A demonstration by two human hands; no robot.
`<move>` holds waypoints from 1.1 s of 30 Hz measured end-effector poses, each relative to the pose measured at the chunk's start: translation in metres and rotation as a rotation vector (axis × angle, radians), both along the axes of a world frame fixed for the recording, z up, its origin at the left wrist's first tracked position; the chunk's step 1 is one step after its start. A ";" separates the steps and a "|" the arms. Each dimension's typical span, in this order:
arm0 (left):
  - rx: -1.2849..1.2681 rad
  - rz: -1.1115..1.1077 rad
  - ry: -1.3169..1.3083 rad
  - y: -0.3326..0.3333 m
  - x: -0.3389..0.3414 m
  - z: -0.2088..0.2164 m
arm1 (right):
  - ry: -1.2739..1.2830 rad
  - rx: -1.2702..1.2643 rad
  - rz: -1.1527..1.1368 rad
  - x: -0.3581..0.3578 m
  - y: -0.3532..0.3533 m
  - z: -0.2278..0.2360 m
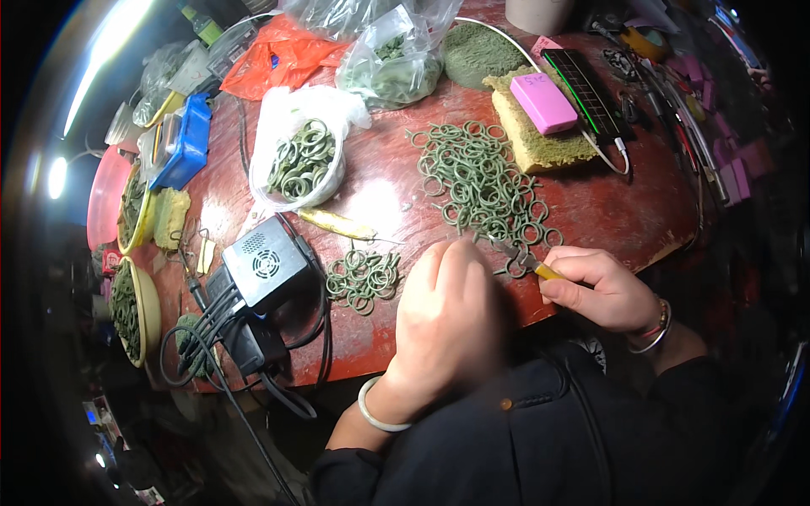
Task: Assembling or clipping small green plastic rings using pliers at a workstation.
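My right hand (pixel 603 291) grips a yellow-handled metal tool (pixel 548 271); its metal head points left toward my left hand, and its exact kind is unclear. With fingers bent and pressed together, my left hand (pixel 447 308) is at the near edge of a large heap of green rings (pixel 477 173). The back of that hand hides its fingertips and whatever they hold. A smaller group of green rings (pixel 363 278) lies just left of it. Beyond that group is a thin yellow implement (pixel 337 225) with a fine pointed tip.
A white bag-lined bowl (pixel 339 173) holds thicker green rings. Left of my arm sit a black box with a fan grille (pixel 268 260) and tangled cables. A pink box (pixel 544 103) rests on a yellow sponge (pixel 515 135). Plastic bags line the far side.
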State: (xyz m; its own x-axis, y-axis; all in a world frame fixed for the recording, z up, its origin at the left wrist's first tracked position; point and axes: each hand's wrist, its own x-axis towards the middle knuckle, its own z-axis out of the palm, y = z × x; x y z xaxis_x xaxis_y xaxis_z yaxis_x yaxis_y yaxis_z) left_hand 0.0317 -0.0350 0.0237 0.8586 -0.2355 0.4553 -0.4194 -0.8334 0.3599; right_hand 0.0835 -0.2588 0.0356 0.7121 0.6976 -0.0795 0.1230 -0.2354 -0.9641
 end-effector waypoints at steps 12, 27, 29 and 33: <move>0.058 -0.138 0.078 0.030 -0.010 0.003 | 0.232 -0.004 -0.072 0.000 0.000 0.008; 0.094 -0.160 0.078 0.037 -0.006 -0.002 | 0.252 0.020 -0.087 -0.003 0.001 0.006; 0.055 -0.183 0.127 0.039 -0.006 0.004 | 0.271 0.019 -0.098 -0.003 0.003 0.008; 0.148 -0.177 0.103 0.037 -0.005 0.000 | 0.269 0.034 -0.099 -0.004 0.003 0.006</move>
